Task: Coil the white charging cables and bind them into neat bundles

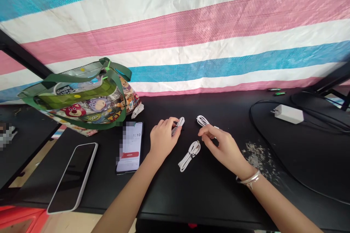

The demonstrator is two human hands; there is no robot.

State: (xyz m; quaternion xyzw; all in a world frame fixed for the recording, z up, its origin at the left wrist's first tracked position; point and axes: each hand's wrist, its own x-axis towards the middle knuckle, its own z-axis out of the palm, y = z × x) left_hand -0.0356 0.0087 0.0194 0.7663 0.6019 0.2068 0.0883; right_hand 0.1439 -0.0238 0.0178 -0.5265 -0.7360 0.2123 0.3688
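Your left hand (162, 139) pinches a coiled cable (181, 121); light pressure protects its loops. Your right hand (224, 148) curls beside another bundle (201, 120), whether pinching it I can't tell.

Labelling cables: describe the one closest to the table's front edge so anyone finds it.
On the black table, go right past the lit phone to between the left hand and right hand. A coiled white cable lies there. It's nearer the front edge than both similar coils.
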